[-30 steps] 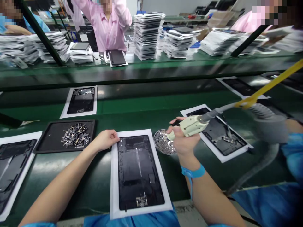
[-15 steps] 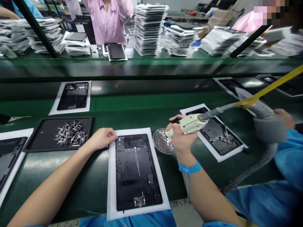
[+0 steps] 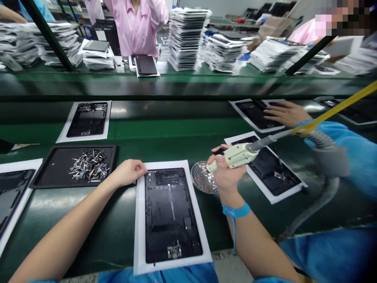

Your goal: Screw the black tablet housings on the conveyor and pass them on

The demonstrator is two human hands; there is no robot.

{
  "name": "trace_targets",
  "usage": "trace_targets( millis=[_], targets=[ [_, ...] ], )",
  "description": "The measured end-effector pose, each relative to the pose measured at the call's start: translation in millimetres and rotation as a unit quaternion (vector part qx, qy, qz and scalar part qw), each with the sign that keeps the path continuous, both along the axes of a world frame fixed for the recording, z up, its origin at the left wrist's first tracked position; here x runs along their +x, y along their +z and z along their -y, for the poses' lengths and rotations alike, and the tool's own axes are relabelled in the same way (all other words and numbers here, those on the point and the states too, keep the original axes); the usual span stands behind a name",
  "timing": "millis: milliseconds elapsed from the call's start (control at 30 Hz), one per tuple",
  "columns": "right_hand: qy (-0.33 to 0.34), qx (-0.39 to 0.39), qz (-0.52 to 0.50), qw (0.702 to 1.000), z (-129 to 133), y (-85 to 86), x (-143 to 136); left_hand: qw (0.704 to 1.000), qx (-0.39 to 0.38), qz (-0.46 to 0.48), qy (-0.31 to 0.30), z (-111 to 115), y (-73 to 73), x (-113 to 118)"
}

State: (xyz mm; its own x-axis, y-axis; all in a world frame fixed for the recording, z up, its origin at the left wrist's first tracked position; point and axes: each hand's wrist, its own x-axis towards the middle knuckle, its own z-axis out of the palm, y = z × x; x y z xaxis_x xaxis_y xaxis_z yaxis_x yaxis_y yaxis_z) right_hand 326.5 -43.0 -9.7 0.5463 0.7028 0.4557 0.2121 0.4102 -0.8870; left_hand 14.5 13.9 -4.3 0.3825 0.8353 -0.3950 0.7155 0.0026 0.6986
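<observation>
An opened tablet back (image 3: 173, 220) with black insides lies on a white sheet (image 3: 139, 243) in front of me. My left hand (image 3: 131, 172) is closed in a pinch at the tablet's upper left corner; what its fingertips hold, if anything, is hidden. In my right hand (image 3: 226, 177) is a cream electric screwdriver (image 3: 240, 155), its grey cable running off to the right. The screwdriver's tip does not show. Just left of that hand, a round metal screw dish (image 3: 203, 177) with many holes sits beside the sheet. A blue band (image 3: 236, 210) circles my right wrist.
A black tray (image 3: 55, 169) of small parts stands left. Other opened tablets lie behind (image 3: 87, 120), at the left edge (image 3: 13, 192) and at right (image 3: 272, 169). A co-worker's hand (image 3: 290, 113) reaches over a tablet (image 3: 255, 114). A grey pipe (image 3: 318, 208) rises right.
A co-worker's hand has come in at the right, and a tablet on its sheet has moved left there. The back-left tablet has shifted slightly left. My hands have stayed put.
</observation>
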Motion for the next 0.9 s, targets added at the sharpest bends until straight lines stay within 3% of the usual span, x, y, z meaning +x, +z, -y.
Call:
trace_targets(
  millis=[167, 267, 400, 533, 900],
  targets=[
    [0.001, 0.039, -0.013, 0.999, 3, 20.5, -21, 0.999, -0.027, 0.033, 0.011, -2, -2.7, 1],
    [0.068, 0.033, -0.023, 0.997, 2, 27.3, -56, 0.998, -0.038, 0.054, 0.014, -3, -6.3, 2],
    [0.201, 0.005, -0.052, 0.978, -5, 18.7, -113, 0.996, -0.048, 0.073, 0.024, -4, -11.8, 1],
    [0.265, 0.002, -0.046, 0.963, -16, 4.1, -151, 0.995, -0.047, 0.093, 0.011, -5, -14.3, 0],
    [0.276, -0.030, -0.056, 0.959, -27, -8.7, -166, 0.991, -0.065, 0.119, 0.014, -7, -20.4, 0]
  ],
)
